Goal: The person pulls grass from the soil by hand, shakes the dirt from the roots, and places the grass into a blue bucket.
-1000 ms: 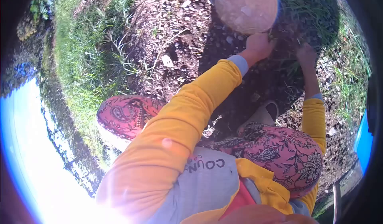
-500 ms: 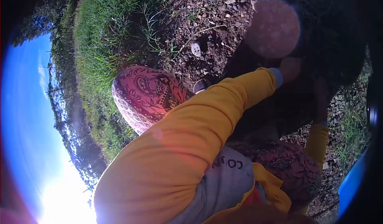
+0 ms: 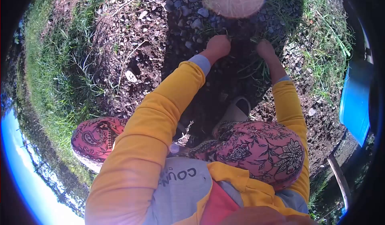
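Since half a second ago the view has swung back down and out of deep shadow, so both hands show again, lit, at the ground; the sky has slid off to the lower left edge. Nearest the camera: yellow sleeves, a grey vest front with lettering, patterned pink trousers over both bent knees (image 3: 264, 153). One pale sandal (image 3: 236, 112) planted on dark soil just ahead of the right knee. Left hand (image 3: 218, 46) closed in a fist at the base of a grass tuft (image 3: 244, 44), fingers curled tight, apparently gripping stems, though shade hides exactly what is held. Right hand (image 3: 265, 48) just beside it, on the same tuft's other side, fingers bent down into the blades; whether they clasp anything I cannot tell. Hands near each other, not touching. Tuft sits in the person's own shadow on stony ground. Judgement: with the hands back on the clump, the pulling or clearing of grass is under way here, not finished. Left of the arm, a pale stone (image 3: 131, 76) lies alone on bare gravelly earth. Farther out, thicker grass on both sides; a blue container edge (image 3: 355, 100) at far right, well apart. Lens flare blots the top.
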The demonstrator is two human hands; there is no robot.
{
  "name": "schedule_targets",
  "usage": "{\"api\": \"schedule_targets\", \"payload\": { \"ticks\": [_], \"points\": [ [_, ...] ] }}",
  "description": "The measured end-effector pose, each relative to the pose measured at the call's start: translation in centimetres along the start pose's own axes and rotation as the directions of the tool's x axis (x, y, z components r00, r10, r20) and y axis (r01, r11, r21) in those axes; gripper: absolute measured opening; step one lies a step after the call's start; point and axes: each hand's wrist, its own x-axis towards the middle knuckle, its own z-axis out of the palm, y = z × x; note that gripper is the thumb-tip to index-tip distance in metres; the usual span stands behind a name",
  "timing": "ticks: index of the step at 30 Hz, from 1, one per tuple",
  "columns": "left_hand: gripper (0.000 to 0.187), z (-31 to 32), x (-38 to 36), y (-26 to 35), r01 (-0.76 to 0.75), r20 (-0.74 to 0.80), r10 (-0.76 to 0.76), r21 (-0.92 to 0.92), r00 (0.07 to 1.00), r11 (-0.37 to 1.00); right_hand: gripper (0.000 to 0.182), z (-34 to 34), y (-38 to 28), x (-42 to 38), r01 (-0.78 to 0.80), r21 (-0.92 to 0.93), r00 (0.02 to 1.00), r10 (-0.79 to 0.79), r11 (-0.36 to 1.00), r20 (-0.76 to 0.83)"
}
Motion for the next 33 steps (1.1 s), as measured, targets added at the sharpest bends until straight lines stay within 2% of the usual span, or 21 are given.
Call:
{"api": "schedule_targets", "payload": {
  "ticks": [2,5,8,10,12,14,17,20,23,26,29,33],
  "points": [
    [0.033,0.8,0.7,-0.7,-0.025,-0.011,0.025,-0.017,1.000,1.000,0.025,-0.8,-0.6,-0.8,0.033,-0.082,0.996,-0.026,0.996,0.087],
    [0.034,2.0,1.6,-2.3,-0.195,0.015,0.195,0.152,0.981,0.969,0.024,-0.2,-0.9,-1.7,0.013,0.056,0.999,-0.011,0.998,-0.032],
    [0.034,2.7,2.0,-2.8,-0.112,-0.048,0.112,0.006,0.993,0.994,0.024,0.4,-1.7,-2.4,-0.036,0.150,0.994,0.051,0.988,-0.099],
    [0.034,1.9,1.5,-2.2,-0.002,-0.070,-0.007,-0.132,0.998,0.991,0.028,-2.3,-2.3,-3.5,-0.218,0.356,0.961,0.264,0.909,-0.084],
    [0.035,1.1,0.8,-1.6,0.079,-0.074,-0.098,-0.230,0.992,0.970,0.033,-5.9,-2.5,-4.6,-0.342,0.458,0.910,0.410,0.821,-0.055],
    [0.035,0.9,0.6,-1.4,0.122,-0.072,-0.148,-0.283,0.986,0.951,0.039,-7.6,-2.2,-5.0,-0.426,0.475,0.861,0.507,0.770,-0.049],
    [0.037,1.1,0.4,-1.4,0.153,-0.058,-0.175,-0.274,0.983,0.949,0.046,-8.1,-2.7,-4.3,-0.424,0.346,0.896,0.443,0.837,0.026],
    [0.036,1.5,0.3,-1.8,0.114,-0.061,-0.137,-0.283,0.989,0.952,0.052,-8.9,-4.8,-4.7,-0.336,0.178,0.941,0.337,0.925,0.026],
    [0.036,1.2,0.1,-1.8,0.101,-0.055,-0.120,-0.277,0.991,0.956,0.050,-6.0,-2.6,-2.6,-0.218,0.133,0.975,0.221,0.967,-0.006],
    [0.037,0.7,0.1,-1.8,0.059,-0.057,-0.070,-0.174,0.996,0.983,0.033,-6.2,-1.4,-2.2,-0.085,0.040,0.994,0.082,0.996,0.073],
    [0.038,0.2,-0.1,-1.8,0.098,-0.016,-0.106,-0.257,0.994,0.961,0.029,-6.0,-2.4,-2.0,-0.130,0.038,0.986,0.125,0.991,0.109],
    [0.038,0.3,0.1,-1.9,0.060,-0.035,-0.068,-0.194,0.997,0.979,0.027,-5.6,-3.9,-2.7,-0.213,0.053,0.976,0.210,0.976,0.057]
  ]
}}
